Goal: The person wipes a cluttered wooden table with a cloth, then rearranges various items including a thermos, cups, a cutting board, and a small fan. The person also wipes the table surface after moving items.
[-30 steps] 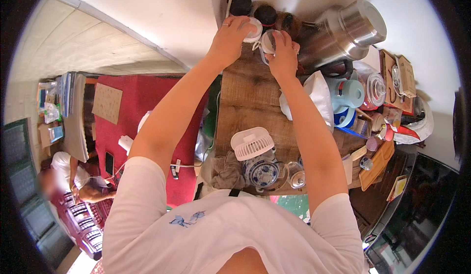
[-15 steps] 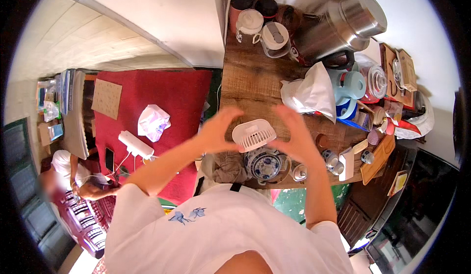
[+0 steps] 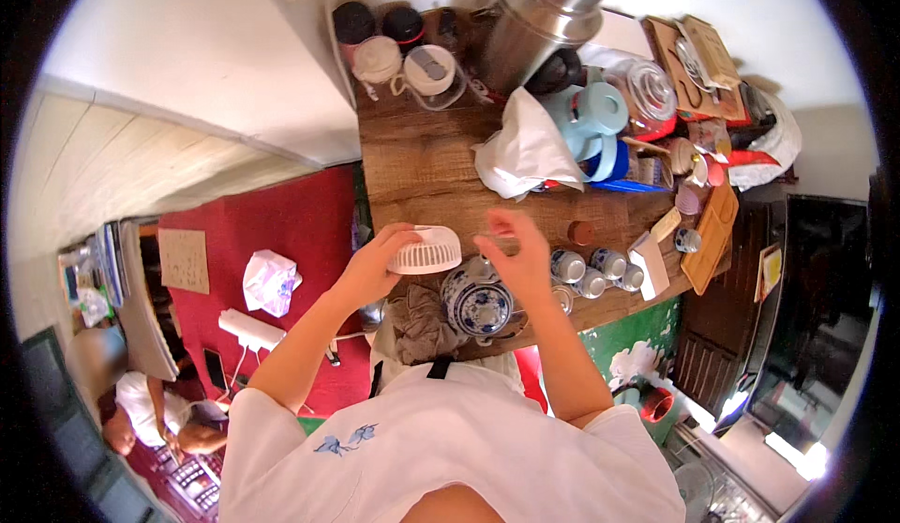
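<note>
My left hand (image 3: 377, 261) is closed on the edge of a white slotted plastic dish (image 3: 427, 253), held tilted above the wooden table. Apart from the dish, my right hand (image 3: 517, 253) is raised with thumb and fingers curved and spread, nothing visible in it. Just below the dish stands a blue-and-white porcelain teapot (image 3: 476, 300). A crumpled brown cloth (image 3: 422, 326) lies at the teapot's left. Beyond my right hand are several small blue-and-white cups (image 3: 589, 282) and a round brown lid (image 3: 580, 232). A glass item near the teapot is partly hidden by my right forearm.
Along the wall stand a steel thermos (image 3: 539, 31), lidded cups (image 3: 429, 73), a pale blue jug (image 3: 591, 115) and a white tissue pack (image 3: 527, 148). At left is a red-covered surface (image 3: 309, 232) with a white power strip (image 3: 251, 330). Another person (image 3: 155, 410) sits at far left.
My right hand has let go of the dish and moved away to the right. The dish stays in my left hand. The view has shifted, bringing the cups into clearer sight.
</note>
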Tool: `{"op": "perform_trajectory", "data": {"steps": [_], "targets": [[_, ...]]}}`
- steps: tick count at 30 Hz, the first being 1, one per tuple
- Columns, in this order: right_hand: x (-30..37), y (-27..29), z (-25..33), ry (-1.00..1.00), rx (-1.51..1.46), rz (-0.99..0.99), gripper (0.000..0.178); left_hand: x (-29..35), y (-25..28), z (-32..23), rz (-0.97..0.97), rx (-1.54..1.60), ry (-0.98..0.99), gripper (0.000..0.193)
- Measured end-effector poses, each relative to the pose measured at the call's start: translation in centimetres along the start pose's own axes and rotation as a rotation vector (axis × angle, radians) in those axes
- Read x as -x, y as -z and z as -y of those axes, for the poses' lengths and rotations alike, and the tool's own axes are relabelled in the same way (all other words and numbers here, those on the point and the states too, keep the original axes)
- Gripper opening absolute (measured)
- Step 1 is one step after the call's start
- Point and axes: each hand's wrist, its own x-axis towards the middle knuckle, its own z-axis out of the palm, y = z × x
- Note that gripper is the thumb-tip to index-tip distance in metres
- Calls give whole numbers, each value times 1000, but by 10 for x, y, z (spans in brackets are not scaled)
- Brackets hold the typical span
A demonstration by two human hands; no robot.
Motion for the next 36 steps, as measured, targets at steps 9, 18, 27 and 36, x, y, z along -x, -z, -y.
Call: {"op": "perform_trajectory", "data": {"steps": [9,18,27,36], "targets": [[-33,110,-53,-56,9,-631,52,-53,33,-28,115,146,96,103],[-32,100,-99,-255,-19,-636,60,-202,-81,-56,-264,112,164,120],[-47,43,-130,-607,-706,-383,64,-193,-57,-33,-181,196,84,99],[-65,10,-159,-477,-301,-566,56,-130,29,17,-171,213,213,91]]}}
